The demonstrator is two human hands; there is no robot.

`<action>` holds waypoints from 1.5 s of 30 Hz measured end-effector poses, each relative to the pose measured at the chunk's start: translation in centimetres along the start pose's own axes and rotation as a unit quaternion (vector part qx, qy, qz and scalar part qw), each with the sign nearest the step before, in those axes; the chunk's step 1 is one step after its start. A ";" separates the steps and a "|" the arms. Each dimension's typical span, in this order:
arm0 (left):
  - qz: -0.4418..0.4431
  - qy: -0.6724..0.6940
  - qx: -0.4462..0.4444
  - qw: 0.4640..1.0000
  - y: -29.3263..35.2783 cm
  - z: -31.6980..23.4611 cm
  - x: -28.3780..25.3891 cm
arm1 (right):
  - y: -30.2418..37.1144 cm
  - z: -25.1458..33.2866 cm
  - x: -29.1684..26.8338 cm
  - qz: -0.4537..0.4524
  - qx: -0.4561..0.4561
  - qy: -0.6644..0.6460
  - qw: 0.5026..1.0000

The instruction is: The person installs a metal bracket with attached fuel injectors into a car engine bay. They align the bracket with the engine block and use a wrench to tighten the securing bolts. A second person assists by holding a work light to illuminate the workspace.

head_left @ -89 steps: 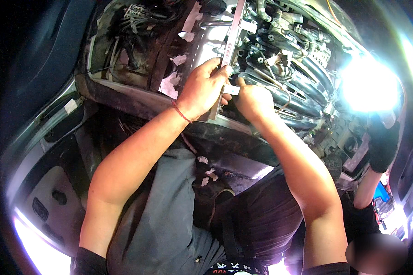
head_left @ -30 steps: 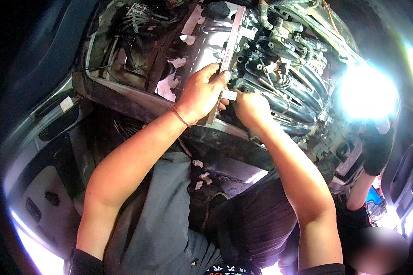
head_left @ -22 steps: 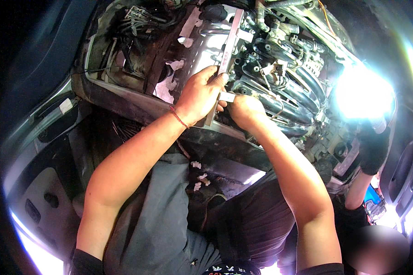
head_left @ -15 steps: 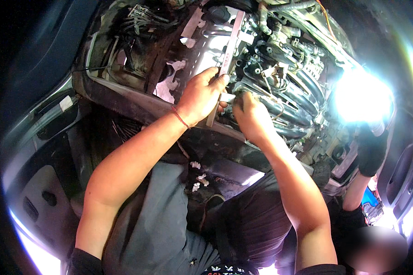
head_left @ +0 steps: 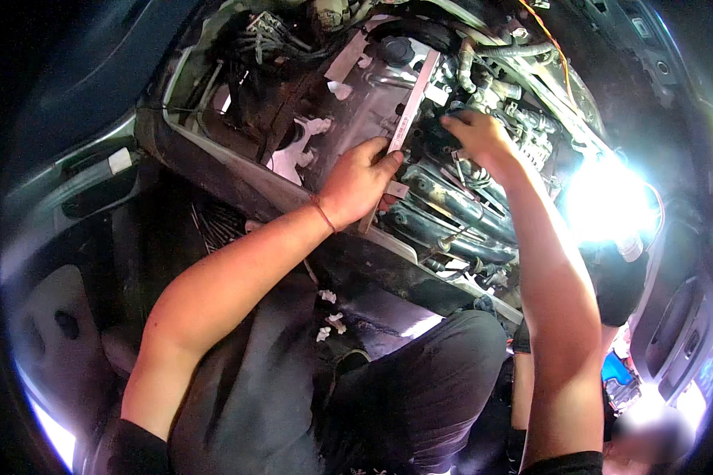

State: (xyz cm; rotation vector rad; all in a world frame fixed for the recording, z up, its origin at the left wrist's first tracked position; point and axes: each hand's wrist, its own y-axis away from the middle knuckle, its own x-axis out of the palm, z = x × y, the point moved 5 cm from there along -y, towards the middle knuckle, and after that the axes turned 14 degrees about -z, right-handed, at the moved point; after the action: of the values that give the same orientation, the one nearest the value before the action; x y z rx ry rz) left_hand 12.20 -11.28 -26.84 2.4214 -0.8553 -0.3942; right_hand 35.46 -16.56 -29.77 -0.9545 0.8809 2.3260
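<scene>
My left hand (head_left: 362, 176) is closed round a long, flat pale metal bar (head_left: 410, 115), thumb on its upper face. The bar slants from the far end of the engine down toward me, with small tabs sticking out to its right. Under it lies the grey engine cover (head_left: 366, 113) with a black round cap (head_left: 397, 51). My right hand (head_left: 482, 136) is over the far right part of the engine, beyond the black curved intake pipes (head_left: 451, 194). Its fingers are curled at dark parts beside the bar; what they grip is hidden.
A very bright work lamp (head_left: 608, 202) shines at right, by another person's dark-gloved hand (head_left: 622, 281). Loose wiring (head_left: 263, 39) shows at the far left of the engine opening. Small white scraps (head_left: 329, 323) lie below the opening, near my knees. An orange wire (head_left: 558, 47) runs at far right.
My right hand has left the bar's near tab and moved away, up and right over the engine. My left hand still holds the bar. The view has shifted slightly.
</scene>
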 end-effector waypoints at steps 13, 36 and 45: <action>0.001 0.019 -0.002 1.000 -0.3 1.1 0.1 | 8.2 -4.7 -4.6 0.192 -0.085 0.375 0.903; -0.002 -0.007 -0.014 1.000 0.1 0.7 -0.8 | 3.9 -0.6 -5.1 0.052 -0.094 0.302 0.947; -0.007 0.030 -0.019 0.999 0.0 1.5 -0.4 | -2.9 3.2 2.7 0.036 -0.171 0.413 0.894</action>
State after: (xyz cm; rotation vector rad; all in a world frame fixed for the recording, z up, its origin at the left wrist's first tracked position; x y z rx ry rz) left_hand 11.28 -11.62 -28.05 2.3922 -0.7985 -0.3381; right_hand 34.14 -11.83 -31.09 -2.1845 0.7988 2.1449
